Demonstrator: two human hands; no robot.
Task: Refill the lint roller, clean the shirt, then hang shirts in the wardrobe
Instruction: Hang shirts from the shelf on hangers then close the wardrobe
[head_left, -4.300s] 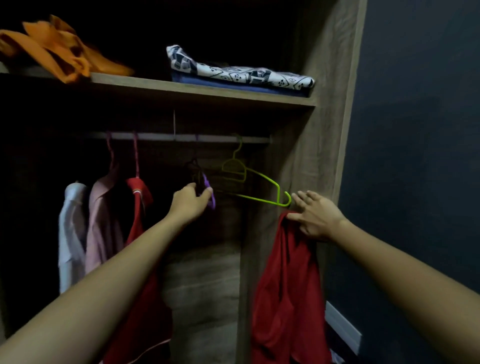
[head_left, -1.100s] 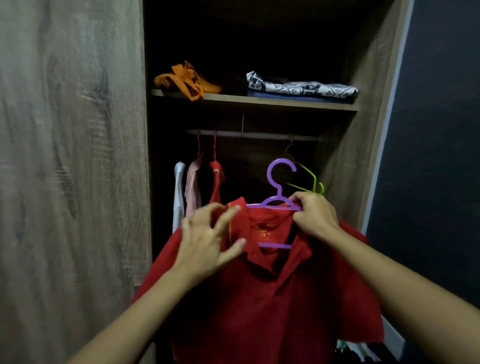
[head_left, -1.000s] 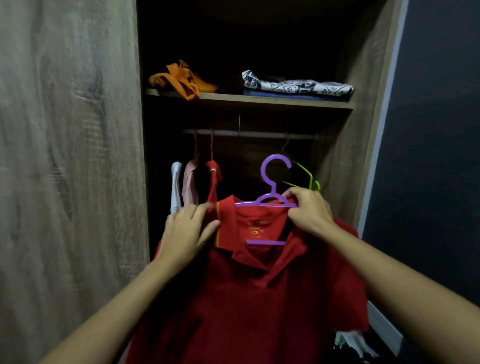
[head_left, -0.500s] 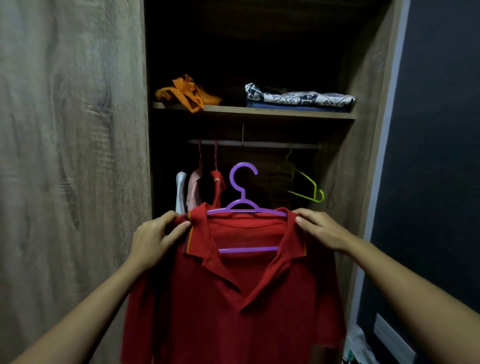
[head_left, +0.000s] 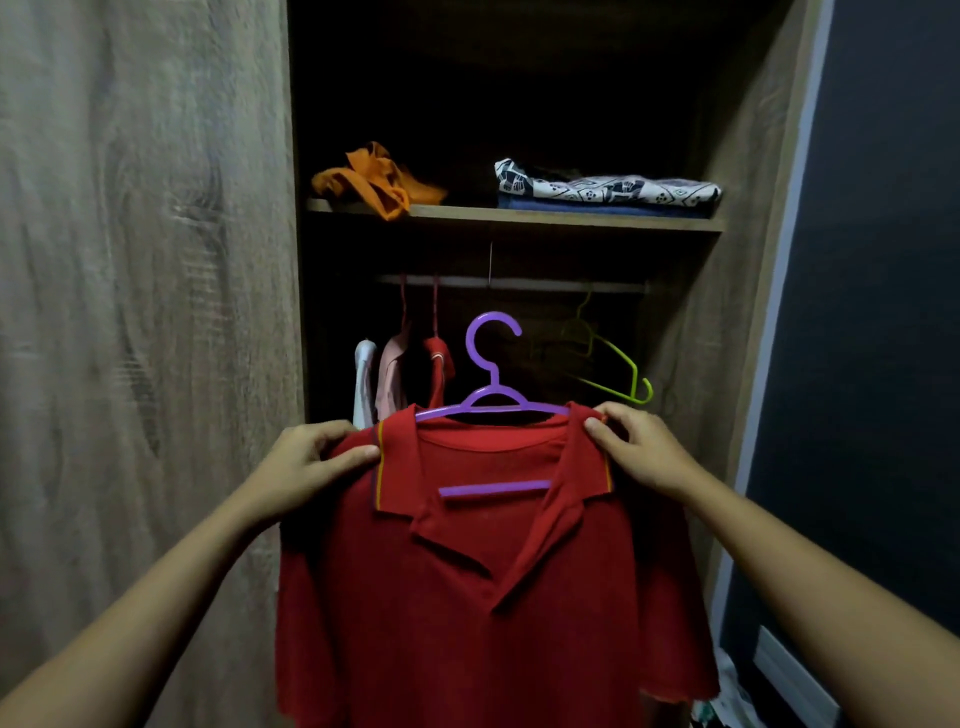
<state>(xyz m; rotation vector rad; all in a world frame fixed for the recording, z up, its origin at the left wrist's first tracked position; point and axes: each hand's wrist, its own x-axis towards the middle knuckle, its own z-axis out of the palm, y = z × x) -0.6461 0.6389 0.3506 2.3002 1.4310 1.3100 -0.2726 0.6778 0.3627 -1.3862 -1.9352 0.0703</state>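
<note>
Shirt (head_left: 483, 597) in red hung on the purple hanger (head_left: 493, 379), in front of the wardrobe rail (head_left: 545, 283) and below it. Your left hand (head_left: 306, 462) pinched one shoulder, your right hand (head_left: 641, 452) the other, fingers curled on cloth.

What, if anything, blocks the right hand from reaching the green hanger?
Probably nothing, so likely yes. The right hand grips the red shirt at the shoulder just below the green hanger, with open space between them; it would have to let go first.
</note>
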